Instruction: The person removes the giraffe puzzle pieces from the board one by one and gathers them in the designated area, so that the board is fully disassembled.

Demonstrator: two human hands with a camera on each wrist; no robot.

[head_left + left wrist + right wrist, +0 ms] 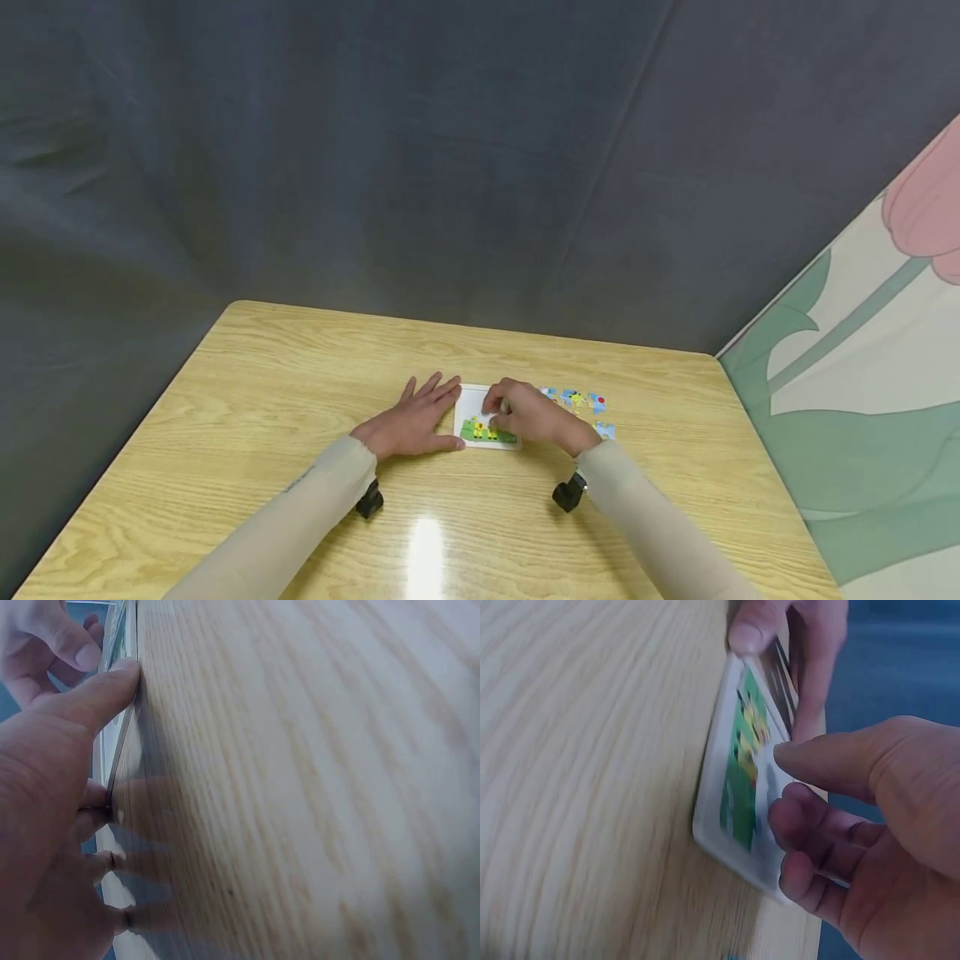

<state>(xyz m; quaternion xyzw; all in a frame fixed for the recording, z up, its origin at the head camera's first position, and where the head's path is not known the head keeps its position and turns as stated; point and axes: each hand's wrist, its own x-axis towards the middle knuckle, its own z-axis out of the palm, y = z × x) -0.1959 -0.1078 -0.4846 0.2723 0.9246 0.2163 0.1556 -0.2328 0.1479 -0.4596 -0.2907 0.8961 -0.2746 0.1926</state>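
Observation:
A small white puzzle tray [467, 398] lies on the table, its lower part filled with a green strip and yellow figures [746, 746]. My left hand [420, 421] is spread beside it. The left thumb rests at the tray's near left corner and the forefinger at its far left corner. Over the tray's right side is my right hand [528, 412], with bent fingers close above the picture. In the right wrist view, the right thumb and fingertips stand apart at the tray, and no piece shows between them. The right hand hides part of the picture.
Several loose jigsaw pieces [577, 398], blue with yellow and red, lie right of the tray, partly behind the right hand. The wooden table [300, 358] meets a dark curtain [450, 167] at the back. A flower-patterned cloth [862, 433] hangs on the right.

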